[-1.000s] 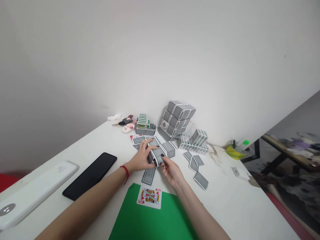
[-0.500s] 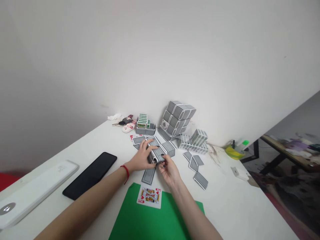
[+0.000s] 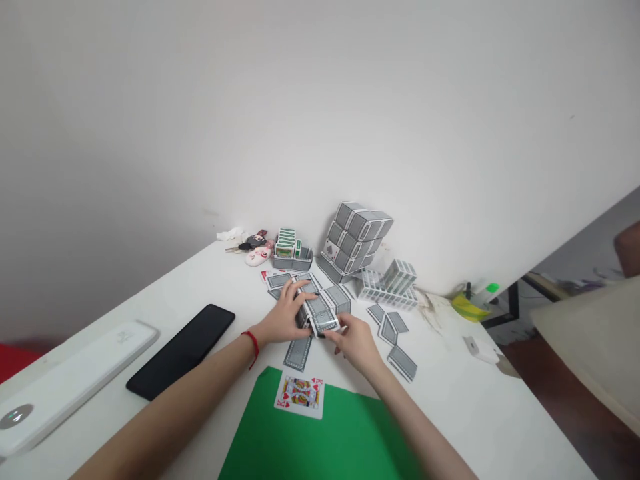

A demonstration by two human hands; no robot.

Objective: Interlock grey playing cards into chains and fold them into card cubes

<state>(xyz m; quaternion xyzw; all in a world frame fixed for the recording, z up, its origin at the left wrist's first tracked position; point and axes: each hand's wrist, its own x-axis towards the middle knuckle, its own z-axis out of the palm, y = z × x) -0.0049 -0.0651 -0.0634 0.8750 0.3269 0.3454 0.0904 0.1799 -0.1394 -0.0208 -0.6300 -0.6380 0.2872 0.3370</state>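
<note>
My left hand is wrapped over a folded piece of grey-backed playing cards, thumb near its front edge and fingertips on top. At the near right corner of the same piece, my right hand pinches the card edge between thumb and fingers. Other grey-backed cards lie under and around the hands, among them a single card just in front. A king of hearts lies face up on the edge of a green sheet. What is under the left palm is hidden.
Behind the hands stands a block of folded cards, with a striped card box on its right and a card tray on its left. Loose cards lie to the right. A black phone and a white device occupy the left.
My right hand has shifted right and turned, its grip now on the card piece's near right corner. My left hand stays in place. A pale shape has appeared beyond the table at right.
</note>
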